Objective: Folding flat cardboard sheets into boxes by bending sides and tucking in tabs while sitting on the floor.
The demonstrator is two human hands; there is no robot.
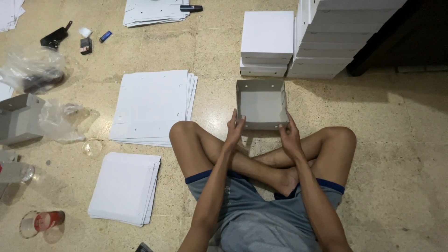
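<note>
1. An open box (262,105) sits on the floor (401,154) before crossed legs.
2. Left hand (234,127) and right hand (289,133) pinch its near corners, fingers closed on the wall.
3. Thin card: likely light, easily bent; corners seem safest.
4. Flat sheets (151,105) lie left; finished boxes (267,42) stand just behind.
</note>
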